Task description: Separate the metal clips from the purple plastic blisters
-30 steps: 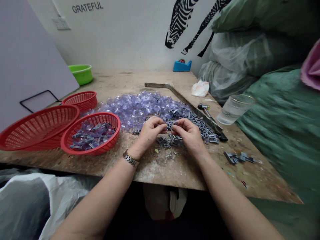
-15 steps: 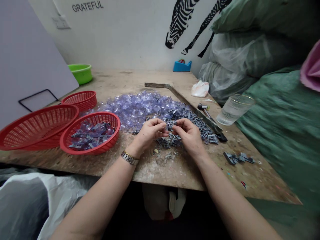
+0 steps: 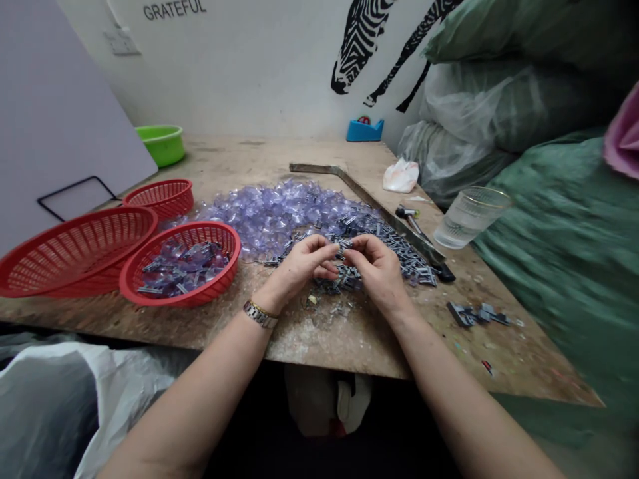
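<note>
My left hand (image 3: 310, 261), with a metal watch at its wrist, is closed in a pinch over the front of the pile. Facing it a short way to the right, my right hand (image 3: 375, 263) pinches with thumb and forefinger. Whatever lies between the fingertips is too small to make out against the parts behind. Small grey plastic parts (image 3: 412, 263) spread under and beyond both hands. Clear purple-tinted plastic pieces (image 3: 269, 209) are heaped behind and to the left. A red basket (image 3: 230, 269) to the left holds pieces of both kinds mixed.
Two more red baskets (image 3: 74, 256) stand at the left, near a green basin (image 3: 167, 146). A bent metal strip (image 3: 369, 199) borders the heap. On the right are a glass of water (image 3: 462, 223), a hammer-like tool (image 3: 417, 223), grey blocks (image 3: 474, 315) and stacked green sacks (image 3: 554, 233).
Both hands stay almost in place over the pile. The left fingers have shifted slightly, with the lower fingers a little further from the thumb. The baskets and heap look the same.
</note>
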Demonstrator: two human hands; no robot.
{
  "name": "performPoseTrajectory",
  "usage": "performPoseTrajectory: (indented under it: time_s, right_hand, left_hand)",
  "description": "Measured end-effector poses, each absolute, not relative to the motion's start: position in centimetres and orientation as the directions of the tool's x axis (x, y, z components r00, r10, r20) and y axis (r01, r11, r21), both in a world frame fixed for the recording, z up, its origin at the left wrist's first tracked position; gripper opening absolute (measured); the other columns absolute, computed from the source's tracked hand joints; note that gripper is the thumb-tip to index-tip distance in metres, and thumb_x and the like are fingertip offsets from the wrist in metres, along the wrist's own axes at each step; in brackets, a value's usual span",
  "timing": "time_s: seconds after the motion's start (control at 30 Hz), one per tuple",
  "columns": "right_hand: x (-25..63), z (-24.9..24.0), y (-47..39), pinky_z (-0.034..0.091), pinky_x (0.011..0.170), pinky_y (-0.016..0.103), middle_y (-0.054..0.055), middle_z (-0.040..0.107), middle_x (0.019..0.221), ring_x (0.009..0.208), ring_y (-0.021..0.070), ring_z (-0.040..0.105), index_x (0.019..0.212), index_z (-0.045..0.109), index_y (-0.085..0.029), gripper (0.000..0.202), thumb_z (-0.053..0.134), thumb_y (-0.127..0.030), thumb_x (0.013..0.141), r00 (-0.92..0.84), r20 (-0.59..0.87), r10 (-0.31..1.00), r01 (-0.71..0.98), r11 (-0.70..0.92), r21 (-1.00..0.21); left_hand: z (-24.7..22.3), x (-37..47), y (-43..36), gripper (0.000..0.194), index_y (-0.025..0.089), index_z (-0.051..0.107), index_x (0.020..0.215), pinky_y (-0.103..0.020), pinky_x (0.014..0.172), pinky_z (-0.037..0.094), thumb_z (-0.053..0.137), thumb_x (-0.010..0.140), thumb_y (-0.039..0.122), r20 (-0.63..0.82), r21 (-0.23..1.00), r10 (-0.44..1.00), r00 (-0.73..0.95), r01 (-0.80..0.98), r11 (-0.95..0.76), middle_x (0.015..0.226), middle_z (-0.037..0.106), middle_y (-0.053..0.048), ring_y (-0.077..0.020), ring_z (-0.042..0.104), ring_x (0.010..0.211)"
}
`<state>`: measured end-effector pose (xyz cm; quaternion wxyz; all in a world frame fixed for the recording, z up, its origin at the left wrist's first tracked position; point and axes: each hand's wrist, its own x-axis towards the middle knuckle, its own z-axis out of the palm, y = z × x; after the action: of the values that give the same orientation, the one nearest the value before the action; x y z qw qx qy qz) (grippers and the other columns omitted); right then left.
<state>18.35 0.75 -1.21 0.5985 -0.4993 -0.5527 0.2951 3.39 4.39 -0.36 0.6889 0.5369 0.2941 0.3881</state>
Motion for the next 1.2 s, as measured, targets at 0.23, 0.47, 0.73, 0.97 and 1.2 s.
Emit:
performPoseTrajectory:
  time_s: [0.23,0.47,0.73,0.97,1.2]
  right_hand:
    - [18.2,-1.2,0.7,0.047,0.064,0.028,-0.004,0.059,0.068,0.063,0.0125,0.058,0.076,0.058,-0.021,0.010,0.064,-0.028,0.073,0.212,0.356,0.910,0.210,0.314,-0.926]
    - [18.0,-0.6,0.7,0.052,0.061,0.026,-0.004,0.058,0.067,0.061,0.0110,0.058,0.073,0.057,-0.021,0.015,0.067,-0.032,0.069,0.221,0.284,0.933,0.025,0.286,-0.958]
    - [18.3,-0.4,0.9,0.052,0.059,0.024,-0.006,0.055,0.065,0.057,0.0088,0.055,0.073,0.055,-0.020,0.023,0.072,-0.035,0.065,0.222,0.223,0.949,-0.053,0.240,-0.969]
    - [18.4,-0.5,0.9,0.052,0.060,0.026,-0.005,0.054,0.065,0.058,0.0100,0.055,0.073,0.053,-0.021,0.022,0.069,-0.035,0.068,0.233,0.267,0.935,0.044,0.264,-0.964]
    - [18.3,-0.8,0.9,0.048,0.059,0.026,-0.004,0.057,0.065,0.059,0.0116,0.055,0.073,0.056,-0.021,0.017,0.066,-0.034,0.070,0.243,0.323,0.914,0.168,0.289,-0.943]
  left_hand:
    - [-0.6,3.4,4.6,0.020,0.014,0.054,0.078,-0.022,0.062,0.055,0.067,0.075,0.029,0.117,0.990,0.879,0.462,-0.127,-0.065,0.080,0.052,0.001,-0.0081,0.056,0.071]
    - [-0.2,3.4,4.6,0.019,0.012,0.058,0.070,-0.016,0.049,0.047,0.061,0.078,0.029,0.167,0.985,0.871,0.462,-0.116,-0.127,0.109,0.058,-0.008,-0.0081,0.057,0.073]
    - [0.3,3.5,4.2,0.020,0.013,0.050,0.069,-0.012,0.043,0.038,0.063,0.075,0.026,0.087,0.972,0.888,0.451,-0.234,0.024,0.104,0.061,-0.006,-0.0052,0.061,0.065]
    - [0.5,3.6,4.3,0.016,0.014,0.050,0.071,-0.016,0.053,0.050,0.063,0.078,0.020,-0.009,0.954,0.911,0.411,-0.271,0.132,0.067,0.052,0.004,-0.0056,0.059,0.058]
    - [0.1,3.7,4.5,0.016,0.013,0.051,0.070,-0.017,0.056,0.052,0.062,0.080,0.019,0.010,0.968,0.931,0.364,-0.239,0.083,0.063,0.052,0.004,-0.0054,0.058,0.056]
